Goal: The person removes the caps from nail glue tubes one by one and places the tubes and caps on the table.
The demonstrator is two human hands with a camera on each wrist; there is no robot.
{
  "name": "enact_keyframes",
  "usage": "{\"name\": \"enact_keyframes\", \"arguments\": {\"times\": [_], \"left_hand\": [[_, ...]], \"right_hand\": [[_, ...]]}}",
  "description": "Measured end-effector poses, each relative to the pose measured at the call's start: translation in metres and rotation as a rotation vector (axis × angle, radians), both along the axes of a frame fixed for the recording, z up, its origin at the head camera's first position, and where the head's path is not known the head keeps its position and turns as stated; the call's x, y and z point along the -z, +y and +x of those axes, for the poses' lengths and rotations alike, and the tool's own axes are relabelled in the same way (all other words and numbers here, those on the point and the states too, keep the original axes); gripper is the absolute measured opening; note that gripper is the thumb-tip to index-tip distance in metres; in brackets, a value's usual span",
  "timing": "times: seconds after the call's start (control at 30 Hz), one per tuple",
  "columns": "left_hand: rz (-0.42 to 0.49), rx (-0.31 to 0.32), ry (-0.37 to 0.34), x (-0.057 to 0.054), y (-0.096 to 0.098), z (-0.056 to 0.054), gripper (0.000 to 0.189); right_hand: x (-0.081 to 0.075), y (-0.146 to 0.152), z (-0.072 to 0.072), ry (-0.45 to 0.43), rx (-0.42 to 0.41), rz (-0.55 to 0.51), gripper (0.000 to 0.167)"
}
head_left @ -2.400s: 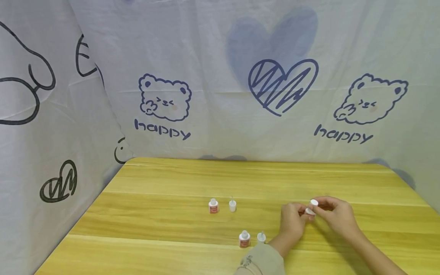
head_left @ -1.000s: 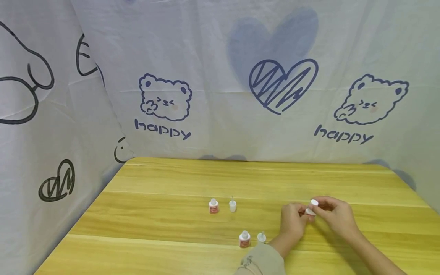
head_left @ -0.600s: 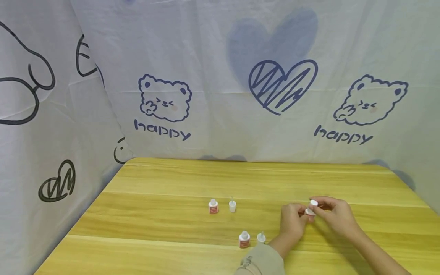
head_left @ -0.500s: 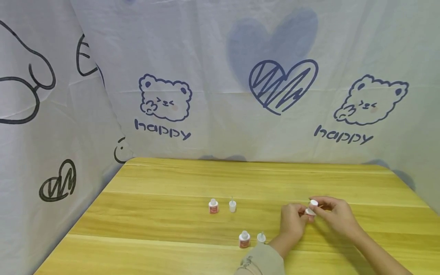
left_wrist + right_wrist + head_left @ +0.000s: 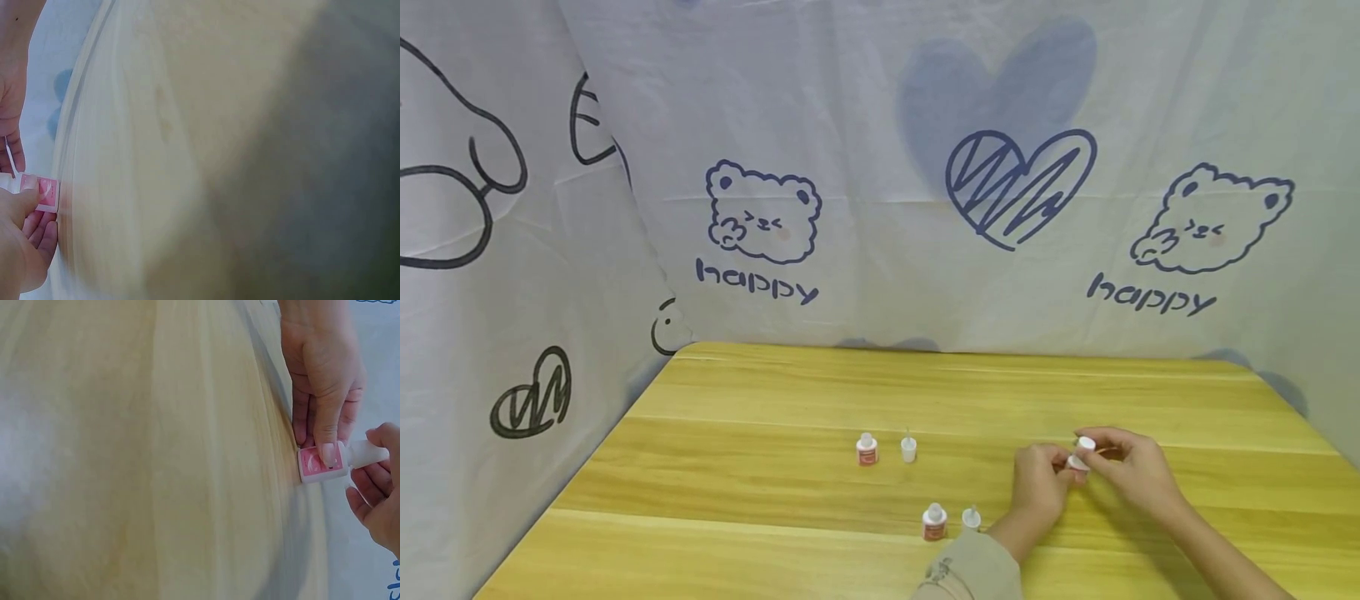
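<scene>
Over the right part of the table, my left hand grips a small white bottle with a pink label. In the right wrist view its thumb lies across the label. My right hand pinches the bottle's white cap between thumb and fingers. The cap lines up with the bottle's neck; whether it is fully seated I cannot tell. The left wrist view catches the bottle's label at its left edge, with both hands around it.
Two similar uncapped bottles, one farther back and one nearer, stand upright on the wooden table. Beside each is an upturned white cap, the far cap and near cap, with a thin stem pointing up. A printed cloth hangs behind.
</scene>
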State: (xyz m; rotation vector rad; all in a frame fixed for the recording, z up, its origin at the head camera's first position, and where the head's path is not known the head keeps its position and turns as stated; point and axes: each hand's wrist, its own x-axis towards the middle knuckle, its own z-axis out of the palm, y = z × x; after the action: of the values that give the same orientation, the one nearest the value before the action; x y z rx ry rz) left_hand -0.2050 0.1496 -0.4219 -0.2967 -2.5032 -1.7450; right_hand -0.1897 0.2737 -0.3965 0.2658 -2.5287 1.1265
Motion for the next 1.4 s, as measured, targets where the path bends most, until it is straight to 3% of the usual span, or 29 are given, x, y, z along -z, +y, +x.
{"name": "enact_keyframes", "arguments": {"times": [0.33, 0.57, 0.93, 1.17, 1.4], "left_hand": [[0.016, 0.01, -0.005, -0.002, -0.001, 0.001, 0.003], [0.019, 0.009, -0.009, -0.001, 0.0, 0.001, 0.003], [0.011, 0.007, 0.006, -0.001, -0.001, 0.002, 0.004], [0.014, 0.004, -0.008, -0.001, 0.0, 0.001, 0.002], [0.028, 0.001, 0.007, -0.001, -0.001, 0.002, 0.004]], "right_hand": [[-0.001, -0.003, 0.002, -0.029, 0.121, 0.004, 0.014], [-0.004, -0.001, 0.003, -0.063, 0.103, 0.035, 0.015], [-0.009, 0.001, 0.003, -0.039, 0.04, 0.039, 0.014], [-0.011, 0.002, 0.001, -0.012, 0.042, 0.072, 0.016], [-0.015, 0.006, 0.001, -0.087, 0.055, 0.095, 0.017]]}}
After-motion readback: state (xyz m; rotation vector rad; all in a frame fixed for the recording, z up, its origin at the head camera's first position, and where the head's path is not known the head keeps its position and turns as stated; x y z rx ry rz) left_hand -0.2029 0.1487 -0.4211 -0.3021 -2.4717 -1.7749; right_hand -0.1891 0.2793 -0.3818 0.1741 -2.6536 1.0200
